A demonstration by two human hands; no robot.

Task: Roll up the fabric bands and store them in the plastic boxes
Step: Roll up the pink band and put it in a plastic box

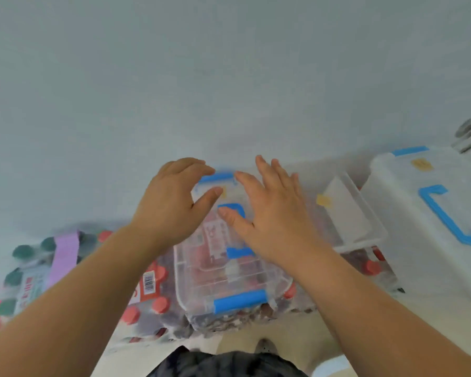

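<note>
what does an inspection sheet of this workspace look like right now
surface: shrink-wrapped bottle packs serve as the stand
job's things: clear box with blue latches, lid on; purple band unrolled on the left packs
clutter: open clear tub; larger white box with blue handle at right
grippers: left hand and right hand open over the box lid, holding nothing
cables: nothing seen
surroundings: plain pale wall; blurred stack at far right

Shrink-wrapped bottle packs: red caps (160, 304) at six o'clock, green caps (25, 251) at eight o'clock. Pale wall (229, 63) at twelve o'clock.
</note>
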